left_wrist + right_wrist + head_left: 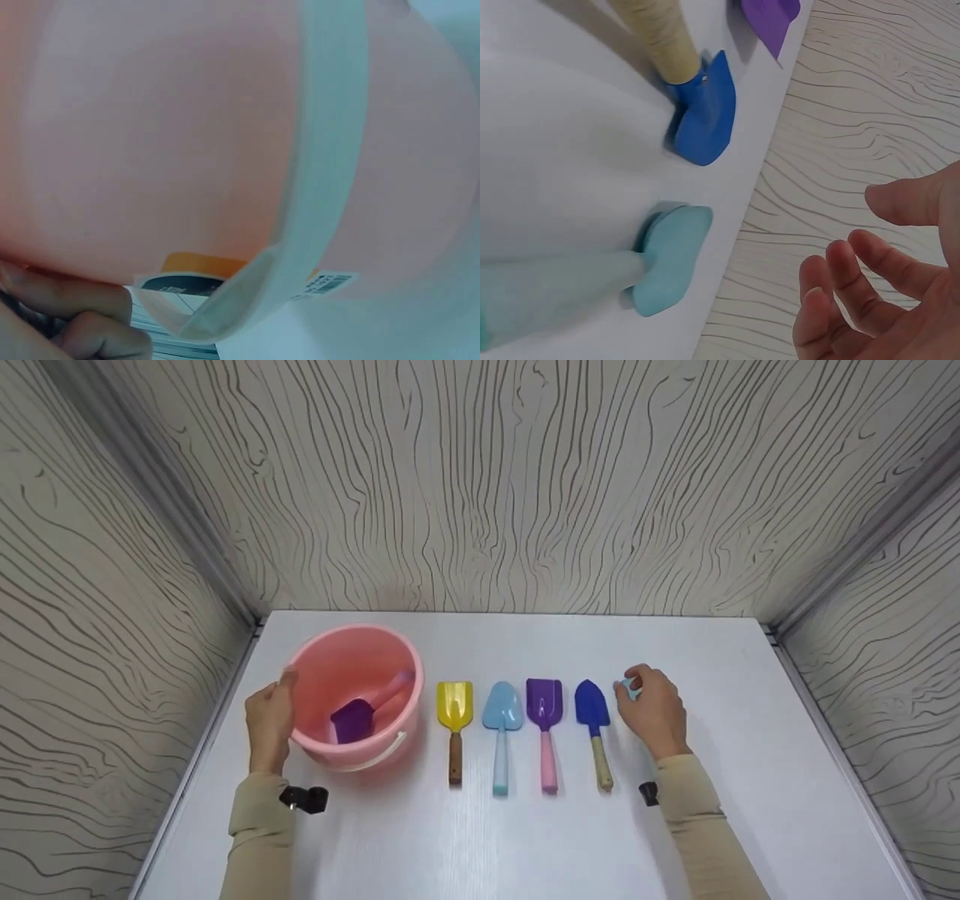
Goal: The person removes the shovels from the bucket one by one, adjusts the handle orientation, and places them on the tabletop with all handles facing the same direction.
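My left hand [270,712] grips the left rim of a pink bucket [352,649]. Its curled fingers [82,300] show beside the bucket wall and white handle [326,150] in the left wrist view. Inside the bucket lies a toy shovel [352,721] with a purple blade. My right hand [652,712] hovers over a light blue toy shovel [671,259] and hides most of it from the head view. In the right wrist view its fingers are loosely bent, apart from that shovel. Nearest on its left lies a dark blue trowel [592,705] with a beige handle.
Left of the trowel, a purple shovel [544,705] with a pink handle, another light blue shovel [502,709] and a yellow shovel [454,705] with a brown handle lie in a row. Wood-grain panels [480,495] enclose the white table [420,847] behind and at both sides.
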A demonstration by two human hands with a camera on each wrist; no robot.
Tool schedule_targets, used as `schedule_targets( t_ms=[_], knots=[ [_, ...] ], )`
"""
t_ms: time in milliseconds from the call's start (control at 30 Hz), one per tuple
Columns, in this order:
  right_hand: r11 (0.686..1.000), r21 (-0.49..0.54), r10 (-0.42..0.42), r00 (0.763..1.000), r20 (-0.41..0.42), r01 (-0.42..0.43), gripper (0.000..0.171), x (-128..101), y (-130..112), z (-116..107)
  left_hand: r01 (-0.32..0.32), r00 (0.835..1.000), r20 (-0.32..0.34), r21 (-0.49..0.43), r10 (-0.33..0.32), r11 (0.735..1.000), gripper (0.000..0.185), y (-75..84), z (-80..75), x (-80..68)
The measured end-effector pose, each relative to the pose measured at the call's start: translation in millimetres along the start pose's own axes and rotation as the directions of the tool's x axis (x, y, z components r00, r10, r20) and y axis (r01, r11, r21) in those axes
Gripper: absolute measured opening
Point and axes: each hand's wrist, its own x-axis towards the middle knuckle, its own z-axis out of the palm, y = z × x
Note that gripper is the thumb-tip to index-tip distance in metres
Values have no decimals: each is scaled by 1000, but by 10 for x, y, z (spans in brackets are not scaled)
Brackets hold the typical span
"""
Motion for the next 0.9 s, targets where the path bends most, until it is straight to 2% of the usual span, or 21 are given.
schedule_targets(
  t_ms=[133, 267, 567, 667, 900],
  knots=[
    [995, 8, -96, 995, 10, 96, 29, 131, -280, -17, 8, 1000, -3, -11, -8, 1000, 54, 21, 3, 12],
    [977, 32, -210, 978, 14, 210, 29, 238, -579, -21, 17, 1000, -1, -17, -17, 1000, 55, 15, 8, 11],
    [936, 27, -351, 935, 47, 350, 28, 279, -1252, 41, 9, 1000, 9, 1, -9, 1000, 57, -27, 6, 2],
    [899, 12, -437, 898, 55, 437, 26, 262, -1485, 88, 8, 1000, 5, -1, -8, 1000, 57, -29, 0, -2],
    [773, -41, -628, 773, 88, 633, 26, 174, -1993, 209, -11, 1000, -10, 13, 11, 1000, 56, -31, 10, 1]
  ],
)
